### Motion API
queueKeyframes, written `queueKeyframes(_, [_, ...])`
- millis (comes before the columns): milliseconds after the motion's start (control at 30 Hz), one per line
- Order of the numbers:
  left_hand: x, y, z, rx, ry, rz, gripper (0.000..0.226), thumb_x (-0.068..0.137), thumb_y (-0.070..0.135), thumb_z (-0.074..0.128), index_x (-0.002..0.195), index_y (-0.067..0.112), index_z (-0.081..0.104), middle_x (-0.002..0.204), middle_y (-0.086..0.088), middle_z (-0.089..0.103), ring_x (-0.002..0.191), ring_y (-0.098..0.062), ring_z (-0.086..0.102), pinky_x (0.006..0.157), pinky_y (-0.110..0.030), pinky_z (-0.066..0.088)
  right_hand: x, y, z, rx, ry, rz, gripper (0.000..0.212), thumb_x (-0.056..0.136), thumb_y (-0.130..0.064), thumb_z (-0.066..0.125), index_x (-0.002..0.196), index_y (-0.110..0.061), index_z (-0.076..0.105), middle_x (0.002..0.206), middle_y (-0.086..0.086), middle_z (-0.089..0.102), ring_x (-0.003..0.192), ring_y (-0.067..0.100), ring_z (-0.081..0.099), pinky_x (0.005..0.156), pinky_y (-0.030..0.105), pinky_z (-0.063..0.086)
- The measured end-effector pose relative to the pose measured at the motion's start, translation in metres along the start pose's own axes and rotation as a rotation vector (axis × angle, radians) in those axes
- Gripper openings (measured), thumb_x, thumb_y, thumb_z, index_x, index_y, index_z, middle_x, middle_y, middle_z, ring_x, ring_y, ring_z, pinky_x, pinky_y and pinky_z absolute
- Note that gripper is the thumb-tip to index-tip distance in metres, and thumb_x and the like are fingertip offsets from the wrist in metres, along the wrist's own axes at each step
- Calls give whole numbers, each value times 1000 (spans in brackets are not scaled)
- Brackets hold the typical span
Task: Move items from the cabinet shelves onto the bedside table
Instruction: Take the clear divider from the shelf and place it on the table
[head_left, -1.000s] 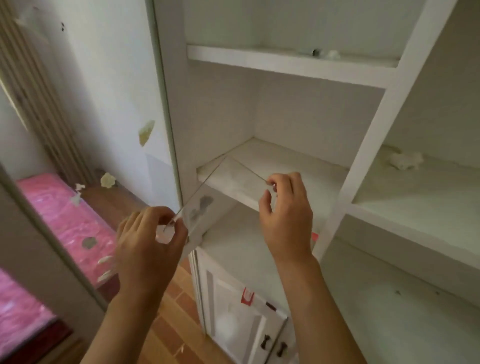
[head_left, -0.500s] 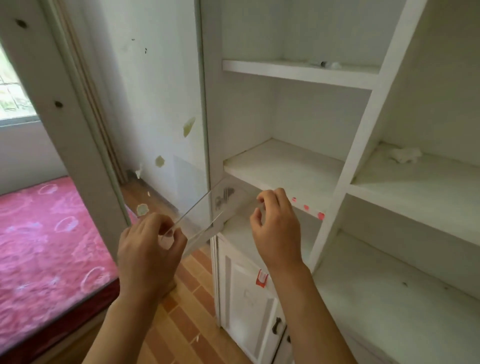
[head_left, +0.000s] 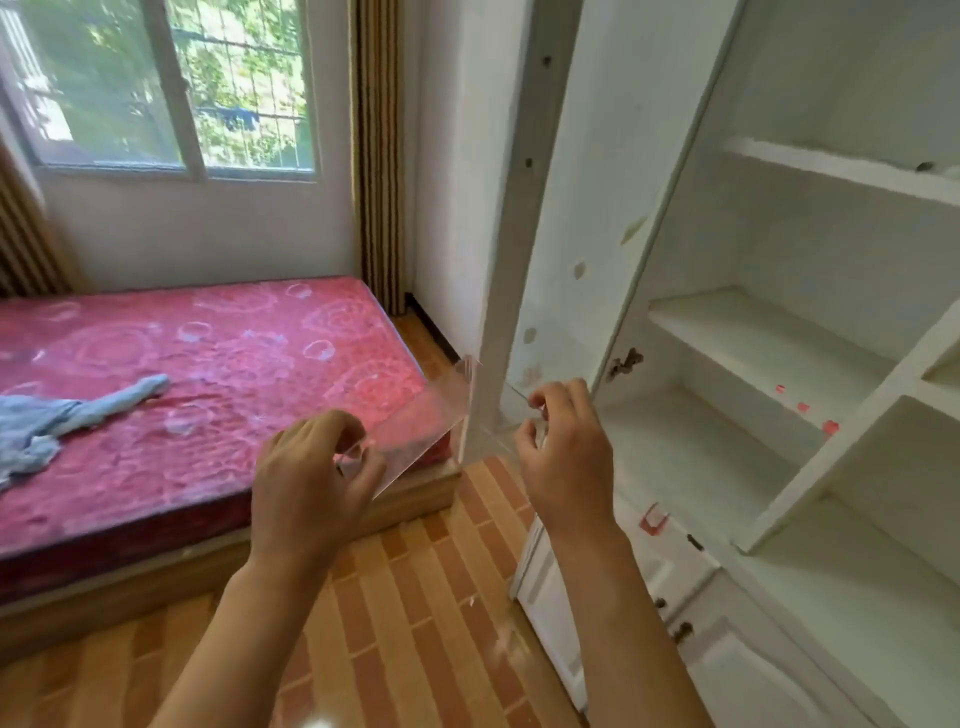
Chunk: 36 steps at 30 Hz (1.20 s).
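Two hands hold one clear, see-through panel (head_left: 421, 426) in front of you, outside the white cabinet (head_left: 779, 415). Your left hand (head_left: 311, 483) grips the panel's near left end, with the fingers curled over the top edge and the thumb against the near side. Your right hand (head_left: 566, 447) pinches the panel's right end between thumb and fingertips, just in front of the cabinet's left upright. The panel spans the gap between the two hands, tilted, with its far edge raised. It is clear of every shelf and rests on nothing.

Taking the cabinet as the reference point: the middle shelf (head_left: 769, 343) lies to the right of your right hand and carries nothing that can be made out. Small red marks dot its front edge. The upper shelf (head_left: 841, 166) sits above it, with a small dark item at its right end, too small to identify. Below the shelves, white doors (head_left: 597, 597) with dark knobs are closed.

Left of the cabinet stands a bed with a red patterned mattress (head_left: 208, 384). A pale blue cloth (head_left: 62, 421) lies on the mattress at its left side. A window (head_left: 171, 88) is set in the wall behind the bed. Wood-pattern flooring (head_left: 405, 613) runs between the bed and the cabinet, beneath your forearms.
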<state>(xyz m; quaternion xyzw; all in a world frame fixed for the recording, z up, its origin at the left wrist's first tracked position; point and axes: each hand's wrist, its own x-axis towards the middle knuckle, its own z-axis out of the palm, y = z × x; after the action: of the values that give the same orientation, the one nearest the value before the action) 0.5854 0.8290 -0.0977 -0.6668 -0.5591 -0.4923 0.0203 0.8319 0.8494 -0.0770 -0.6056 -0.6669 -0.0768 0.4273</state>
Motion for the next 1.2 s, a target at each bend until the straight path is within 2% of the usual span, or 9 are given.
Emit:
queueKeyframes(167, [-34,-59,-101,83,94,-125,10,82,24,68,85,16,63,75,9,60,69,-17,54,71,-38,44,-23,-104,46,114,-72,-111,22,88,-4,68,102,-17,58,105,1,53,84,23,61,67,44,58])
queueKeyframes(267, [-51,-89,-162,153,144,-167,9,84,22,70,87,16,64,78,5,64,70,-20,59,68,-39,48,-36,-164,71,165,-133,-184,23,89,-9,69,107,-19,58,109,1,55,89,24,64,71,45,59])
queueKeyframes(400, [-76,-116,-236,248,251,-223,20,82,9,82,84,16,63,75,6,63,65,-17,58,71,-41,50,-56,-245,95,267,-171,-269,25,84,-3,73,104,-13,62,104,4,58,83,23,61,65,37,53])
queueKeyframes(567, [-107,-148,-306,326,364,-301,15,88,16,76,82,17,63,72,9,60,61,-17,56,77,-49,53,-77,-326,120,402,-244,-398,27,83,1,73,104,-12,61,105,2,56,78,21,59,61,36,54])
queueKeyframes(700, [-126,-167,-346,397,420,-387,22,86,14,81,84,21,60,73,12,57,65,-12,54,78,-50,53,-89,-380,139,458,-293,-483,28,83,2,76,106,-10,63,106,1,57,75,16,60,61,24,47])
queueKeyframes(867, [-145,-191,-378,502,472,-471,20,87,16,79,85,20,60,74,9,59,68,-16,54,77,-45,50,-102,-434,178,545,-371,-552,30,84,0,75,109,-12,63,110,-1,58,82,21,64,65,37,58])
queueKeyframes(967, [-153,-214,-395,556,505,-538,19,87,16,80,86,20,61,76,7,60,71,-19,57,76,-46,52,-109,-466,206,589,-419,-594,30,83,0,74,108,-12,63,109,-2,58,82,21,63,64,35,55])
queueKeyframes(1067, [-157,-237,-412,613,510,-586,16,90,19,78,91,20,62,81,6,62,75,-18,60,75,-49,57,-115,-501,238,626,-486,-624,28,83,-1,73,106,-12,62,108,-3,57,78,20,60,62,30,45])
queueKeyframes(1200, [-148,-268,-431,696,553,-658,17,89,17,79,89,20,63,81,4,65,73,-18,62,75,-44,59,-116,-545,281,682,-553,-660,25,85,-5,71,105,-14,60,107,-4,56,79,20,58,62,35,48])
